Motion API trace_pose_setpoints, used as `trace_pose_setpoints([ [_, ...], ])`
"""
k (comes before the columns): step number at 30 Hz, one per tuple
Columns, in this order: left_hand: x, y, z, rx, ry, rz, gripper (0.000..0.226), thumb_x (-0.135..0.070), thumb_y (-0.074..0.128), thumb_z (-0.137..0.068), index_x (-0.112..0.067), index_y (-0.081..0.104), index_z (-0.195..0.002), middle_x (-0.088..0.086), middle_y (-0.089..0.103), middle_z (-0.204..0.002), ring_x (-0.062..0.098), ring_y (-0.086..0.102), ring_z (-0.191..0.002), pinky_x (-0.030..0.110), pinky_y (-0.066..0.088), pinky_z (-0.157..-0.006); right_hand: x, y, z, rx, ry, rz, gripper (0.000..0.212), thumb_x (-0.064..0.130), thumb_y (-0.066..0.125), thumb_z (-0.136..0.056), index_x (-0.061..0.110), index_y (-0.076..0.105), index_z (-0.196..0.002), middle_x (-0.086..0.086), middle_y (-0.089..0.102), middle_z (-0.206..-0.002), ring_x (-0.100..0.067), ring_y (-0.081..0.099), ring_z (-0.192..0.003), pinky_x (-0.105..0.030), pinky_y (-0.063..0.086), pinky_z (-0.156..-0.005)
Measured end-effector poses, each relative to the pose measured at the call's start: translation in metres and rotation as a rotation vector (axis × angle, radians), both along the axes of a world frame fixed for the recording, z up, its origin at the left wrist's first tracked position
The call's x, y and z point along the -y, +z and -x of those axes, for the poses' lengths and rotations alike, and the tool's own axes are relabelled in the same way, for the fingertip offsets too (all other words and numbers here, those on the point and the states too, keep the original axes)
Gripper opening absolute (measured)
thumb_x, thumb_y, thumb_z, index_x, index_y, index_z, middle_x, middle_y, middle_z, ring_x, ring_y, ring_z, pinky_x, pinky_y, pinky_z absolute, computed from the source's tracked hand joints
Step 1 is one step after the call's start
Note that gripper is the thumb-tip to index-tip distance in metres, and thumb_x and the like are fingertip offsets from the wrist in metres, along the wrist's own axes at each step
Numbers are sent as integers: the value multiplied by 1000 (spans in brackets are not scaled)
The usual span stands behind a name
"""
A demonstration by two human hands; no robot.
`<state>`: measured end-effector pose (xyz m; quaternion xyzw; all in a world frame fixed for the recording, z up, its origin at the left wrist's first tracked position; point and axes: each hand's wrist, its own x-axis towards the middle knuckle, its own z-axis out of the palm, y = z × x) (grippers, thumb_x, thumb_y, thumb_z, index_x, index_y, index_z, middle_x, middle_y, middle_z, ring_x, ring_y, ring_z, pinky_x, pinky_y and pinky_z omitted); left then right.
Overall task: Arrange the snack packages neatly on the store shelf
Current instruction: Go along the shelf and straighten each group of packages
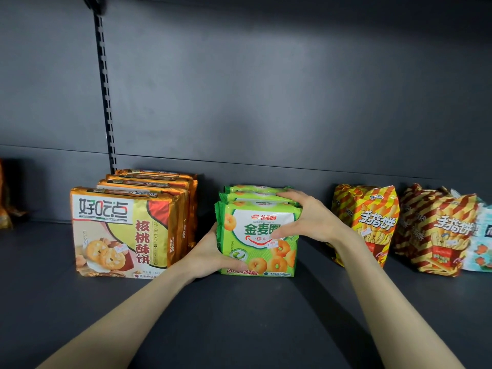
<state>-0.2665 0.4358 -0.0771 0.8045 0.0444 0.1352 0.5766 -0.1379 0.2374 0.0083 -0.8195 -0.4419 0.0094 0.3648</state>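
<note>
A: Green packs (257, 235), position?
B: Upright on the dark shelf (239, 323), 3 in a row front to back, faces toward the camera.

A: Hands?
B: Right hand (308, 218) holds the upper right corner. Its fingers (288, 196) are pressed together and curled over the tops of the row, thumb on the front face. Left hand (209, 253) grips the lower left corner, thumb across the bottom edge. Its other fingers are hidden behind the pack, so I cannot tell their spread.

A: Neighbours?
B: Left of the green packs, near but apart, are 5 orange-brown cookie packs (122, 230), upright in a row. To the right, well apart, are 2 striped bags (368, 222). A pale blue pack (480, 235) lies beyond, against the farther bag.

A: Behind?
B: A grey back panel (266, 102), with a slotted upright (106, 102) up and left of the green packs.
</note>
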Motion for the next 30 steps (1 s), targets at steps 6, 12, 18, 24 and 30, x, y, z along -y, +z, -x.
trace_pose_setpoints([
  [6, 2, -2, 0, -1, -3, -19, 93, 0, 85, -61, -19, 34, -136, -3, 64, -120, 10, 63, -108, 29, 52, -93, 0, 0, 0, -3, 11, -3, 89, 30, 91, -52, 27, 51, -132, 7, 37, -141, -12, 55, -115, -31, 51, -94],
  [12, 1, -2, -1, -12, -16, -47, 88, -3, 85, -62, -17, 37, -135, -4, 65, -119, 10, 63, -108, 28, 52, -92, 0, 0, -3, -9, 3, 8, 94, 35, 91, -48, 28, 50, -133, 9, 36, -142, -13, 56, -114, -37, 52, -95],
  [18, 3, -1, -2, -12, -38, -48, 88, -1, 83, -64, -17, 35, -137, -4, 64, -120, 8, 63, -108, 22, 53, -88, 4, 1, 0, -9, 12, -1, 88, 27, 91, -53, 26, 51, -131, 12, 43, -129, -11, 60, -105, -25, 54, -84],
  [24, 3, 1, -1, -31, -28, -47, 86, -2, 84, -64, -18, 37, -134, -5, 65, -116, 7, 65, -104, 20, 54, -83, 4, 3, 0, 2, -17, 49, 94, 33, 91, -51, 27, 47, -135, 9, 37, -141, -14, 54, -115, -36, 52, -95],
  [30, 2, 5, 4, -103, -1, -136, 93, -38, 89, -43, -22, 49, -125, -7, 69, -112, 9, 65, -104, 36, 52, -96, 3, 11, 7, 71, -46, 148, 93, 36, 88, -57, 25, 43, -137, 7, 42, -130, -16, 48, -120, -33, 46, -99],
])
